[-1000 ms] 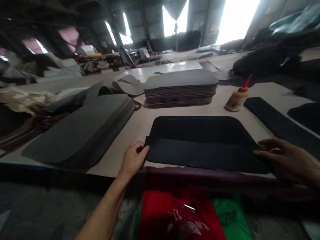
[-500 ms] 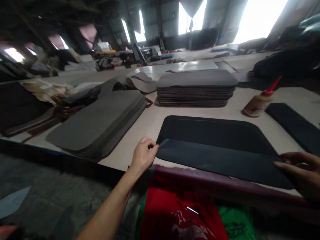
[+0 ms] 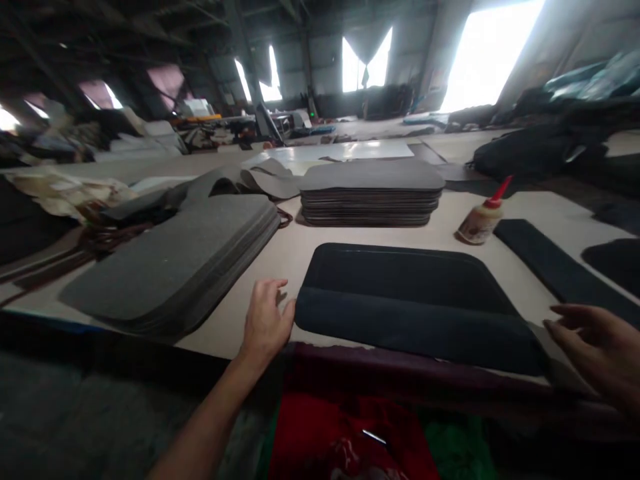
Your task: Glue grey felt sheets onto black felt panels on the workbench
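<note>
Lower centre, I see the strip (image 3: 410,328) already laid across the dark panel (image 3: 400,272), whether fastened I can't tell; left hand (image 3: 265,320) and right hand (image 3: 595,340) loosely open, gripping nothing.

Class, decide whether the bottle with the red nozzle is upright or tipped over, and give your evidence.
Upright: the bottle rests on its base on the table, its red nozzle pointing upward, though slanted in view.

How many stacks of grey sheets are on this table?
2: one stack of grey rounded sheets behind the flat black panel, another grey stack to the panel's left. Others may be hidden.
</note>
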Demonstrator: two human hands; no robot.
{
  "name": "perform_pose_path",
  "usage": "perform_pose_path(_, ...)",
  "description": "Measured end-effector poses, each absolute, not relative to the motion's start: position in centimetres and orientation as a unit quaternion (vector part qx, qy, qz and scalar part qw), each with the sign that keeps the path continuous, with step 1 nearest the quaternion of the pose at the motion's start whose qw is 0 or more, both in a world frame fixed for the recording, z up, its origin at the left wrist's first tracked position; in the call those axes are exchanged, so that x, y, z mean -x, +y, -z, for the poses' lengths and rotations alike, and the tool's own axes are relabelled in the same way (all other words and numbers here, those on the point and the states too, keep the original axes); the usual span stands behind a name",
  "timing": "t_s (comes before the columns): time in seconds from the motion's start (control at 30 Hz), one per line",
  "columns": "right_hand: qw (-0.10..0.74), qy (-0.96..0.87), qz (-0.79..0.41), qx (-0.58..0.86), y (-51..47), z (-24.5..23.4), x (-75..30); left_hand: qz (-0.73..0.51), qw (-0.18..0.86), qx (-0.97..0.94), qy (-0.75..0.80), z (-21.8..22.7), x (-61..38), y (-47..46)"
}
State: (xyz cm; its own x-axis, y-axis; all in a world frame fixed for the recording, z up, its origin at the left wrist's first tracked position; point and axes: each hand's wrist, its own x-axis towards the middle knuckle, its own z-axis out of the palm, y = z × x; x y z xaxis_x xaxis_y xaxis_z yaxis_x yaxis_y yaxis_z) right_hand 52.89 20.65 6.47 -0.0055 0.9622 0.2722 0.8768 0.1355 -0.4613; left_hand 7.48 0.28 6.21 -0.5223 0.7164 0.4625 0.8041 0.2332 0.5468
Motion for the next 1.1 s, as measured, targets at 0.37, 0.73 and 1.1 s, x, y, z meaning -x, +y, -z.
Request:
perform_pose_path(0.37, 0.124, -0.955, -0.067, 0.262, 11.2, -6.0, -39.7, 0.121, -0.048, 0.812, -0.569, -6.5, -17.0, 4.2)
perform_pose_path(0.73, 0.104, -0.904, 0.019, 0.415, 11.3, -4.4, -46.7, 0.058, 0.062, 0.797, -0.598, -4.0, -11.1, 1.8)
perform_pose_path(1.1, 0.198, -0.836, 0.007, 0.511, 15.0, -4.7, -51.9, 0.118, 0.074, 0.759, -0.636, -2.8, -3.1, -0.5)
